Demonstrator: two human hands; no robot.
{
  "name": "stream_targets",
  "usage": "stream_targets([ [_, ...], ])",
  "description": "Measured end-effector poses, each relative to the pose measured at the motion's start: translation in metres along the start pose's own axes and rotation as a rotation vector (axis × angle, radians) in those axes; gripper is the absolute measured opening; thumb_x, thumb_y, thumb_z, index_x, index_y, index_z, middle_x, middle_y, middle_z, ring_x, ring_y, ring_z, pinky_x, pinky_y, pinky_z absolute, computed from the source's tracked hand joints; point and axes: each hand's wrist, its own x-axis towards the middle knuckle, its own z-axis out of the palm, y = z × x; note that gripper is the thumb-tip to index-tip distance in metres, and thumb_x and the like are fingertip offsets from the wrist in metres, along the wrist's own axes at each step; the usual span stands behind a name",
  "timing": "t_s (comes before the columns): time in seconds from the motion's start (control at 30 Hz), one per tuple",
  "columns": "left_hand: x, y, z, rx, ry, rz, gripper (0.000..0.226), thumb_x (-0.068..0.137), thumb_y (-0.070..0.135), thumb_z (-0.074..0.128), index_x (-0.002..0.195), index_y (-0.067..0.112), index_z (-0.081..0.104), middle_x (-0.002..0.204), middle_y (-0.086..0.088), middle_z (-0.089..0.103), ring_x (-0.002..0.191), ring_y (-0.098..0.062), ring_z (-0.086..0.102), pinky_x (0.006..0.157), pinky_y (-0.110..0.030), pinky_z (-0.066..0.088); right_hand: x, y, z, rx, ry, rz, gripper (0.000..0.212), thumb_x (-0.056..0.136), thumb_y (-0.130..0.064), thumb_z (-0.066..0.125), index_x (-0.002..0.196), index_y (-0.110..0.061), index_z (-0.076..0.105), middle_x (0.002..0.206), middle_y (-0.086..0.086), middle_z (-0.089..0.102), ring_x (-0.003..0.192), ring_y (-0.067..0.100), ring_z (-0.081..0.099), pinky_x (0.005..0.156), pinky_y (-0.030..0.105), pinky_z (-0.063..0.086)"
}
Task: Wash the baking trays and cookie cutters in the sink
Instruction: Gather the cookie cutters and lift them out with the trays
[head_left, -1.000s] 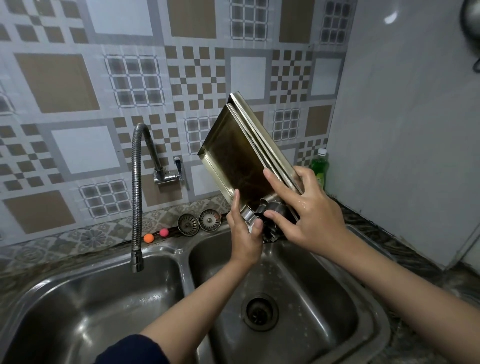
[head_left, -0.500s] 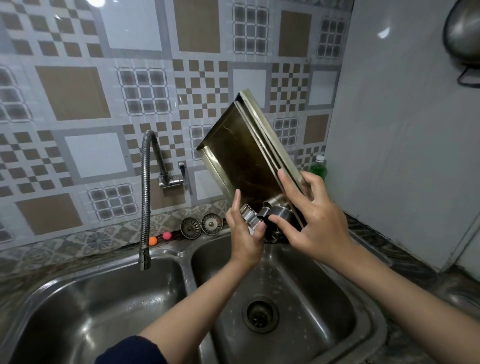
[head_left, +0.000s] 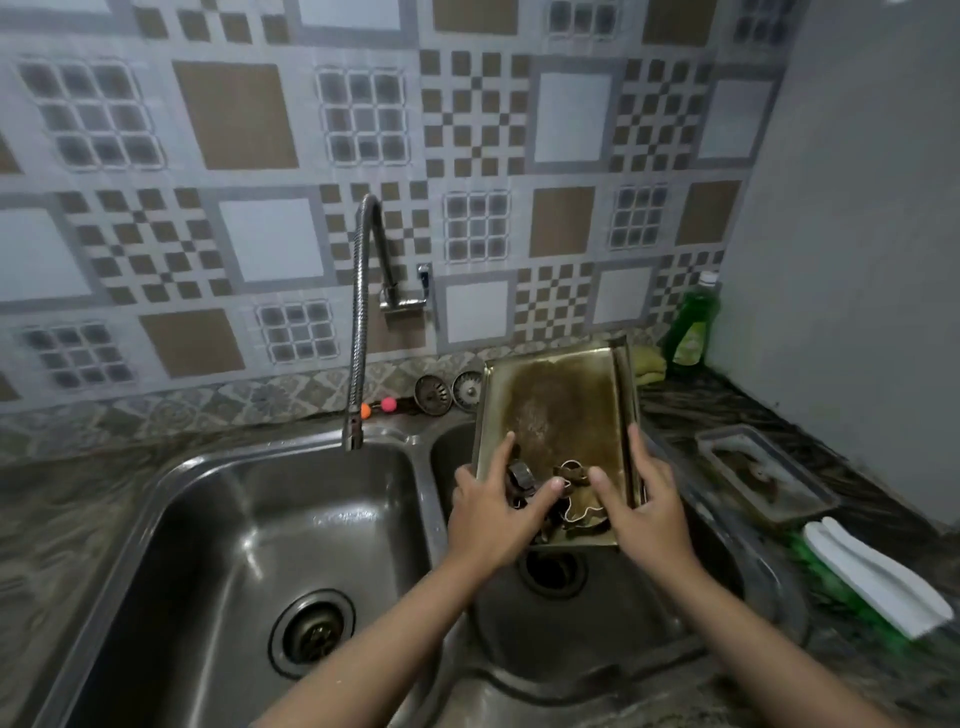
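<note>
Over the left of the scene lies the empty left basin of the stainless-steel double sink (head_left: 171, 519), its drain open and dry-looking, with the flexible chrome gooseneck tap (head_left: 358, 322) hanging over its back edge and no water running that I can see. Behind the divider, two small round metal sink strainers (head_left: 449, 391) lean against the patterned tile wall. Moving right, the left hand (head_left: 491, 514) holds the near left corner of the stack of tarnished, gold-coloured rectangular baking trays (head_left: 561, 410), its fingers curled around a dark metal cookie cutter (head_left: 521, 480), the forefinger stretched up the tray's floor. More bare-metal cookie cutters (head_left: 579, 493) lie loose at the tray's near end. The right hand (head_left: 647, 512) grips the near right rim, thumb inside, fingers wrapped over the edge. A second ago the trays were held up steeply, high above the basin; now they have come down nearly flat over the right basin, the near end above its drain, the far end towards the wall. That suggests the load is being set into the sink, with washing proper not yet begun. Further right, on the dark mottled counter (head_left: 675, 421), stand a green dish-soap bottle (head_left: 693, 322), a shallow grey rectangular tray (head_left: 763, 473), and a white-handled green brush (head_left: 872, 577).
</note>
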Motion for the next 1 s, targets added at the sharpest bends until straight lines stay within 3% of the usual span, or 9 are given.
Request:
stream_targets([
  [0.1,-0.017,-0.028,-0.006,0.086,-0.02,-0.103,0.093,0.054,0.097,0.03,0.138,0.061,0.01,0.142,-0.016,0.03,0.132,-0.038,0.038,0.102,-0.046,0.039,-0.019,0.012,0.025,0.06,-0.077,0.07,0.074,0.081,-0.04,0.068,0.14,-0.043,0.023,0.129,0.002,0.043,0.124,0.018,0.048,0.106,0.039,0.041],
  [0.2,-0.034,-0.051,-0.019,0.138,-0.009,-0.199,0.095,0.054,0.098,0.028,0.139,0.059,0.01,0.14,-0.017,0.03,0.13,-0.04,0.037,0.102,-0.045,0.038,-0.034,0.019,0.05,0.063,-0.188,0.127,0.08,0.076,-0.056,0.062,0.145,-0.042,0.025,0.146,0.0,0.036,0.128,0.007,0.035,0.104,0.031,0.032],
  [0.27,-0.043,-0.065,-0.032,0.161,-0.002,-0.263,0.096,0.054,0.097,0.029,0.14,0.058,0.01,0.141,-0.018,0.031,0.132,-0.04,0.035,0.103,-0.046,0.037,-0.042,0.02,0.067,0.074,-0.26,0.16,0.077,0.078,-0.058,0.06,0.145,-0.045,0.024,0.15,-0.003,0.033,0.128,0.007,0.033,0.105,0.035,0.032],
  [0.37,-0.056,-0.083,-0.057,0.223,0.035,-0.341,0.097,0.055,0.098,0.027,0.141,0.057,0.009,0.138,-0.017,0.034,0.129,-0.04,0.037,0.099,-0.045,0.039,-0.053,0.011,0.097,0.104,-0.347,0.174,0.07,0.079,-0.058,0.059,0.141,-0.051,0.027,0.146,-0.002,0.038,0.13,0.015,0.039,0.105,0.036,0.035],
  [0.57,-0.077,-0.121,-0.114,0.259,0.151,-0.455,0.096,0.055,0.098,0.029,0.14,0.058,0.012,0.143,-0.017,0.03,0.133,-0.039,0.035,0.103,-0.045,0.037,-0.07,-0.018,0.161,0.205,-0.508,0.098,0.054,0.084,-0.046,0.061,0.131,-0.053,0.036,0.123,-0.002,0.045,0.118,0.007,0.042,0.101,0.024,0.03],
  [0.73,-0.093,-0.161,-0.167,0.314,0.19,-0.558,0.099,0.051,0.101,0.023,0.14,0.058,0.011,0.141,-0.015,0.03,0.128,-0.039,0.038,0.099,-0.043,0.038,-0.091,-0.044,0.226,0.236,-0.611,0.08,0.055,0.087,-0.04,0.061,0.139,-0.04,0.041,0.132,0.003,0.047,0.117,0.004,0.039,0.104,0.024,0.029],
  [1.0,-0.102,-0.239,-0.284,0.394,0.282,-0.632,0.104,0.048,0.102,0.019,0.141,0.056,0.015,0.141,-0.016,0.034,0.13,-0.038,0.041,0.102,-0.043,0.038,-0.135,-0.108,0.351,0.319,-0.664,0.12,0.056,0.087,-0.042,0.062,0.139,-0.039,0.042,0.134,0.003,0.049,0.123,0.009,0.043,0.112,0.033,0.032],
])
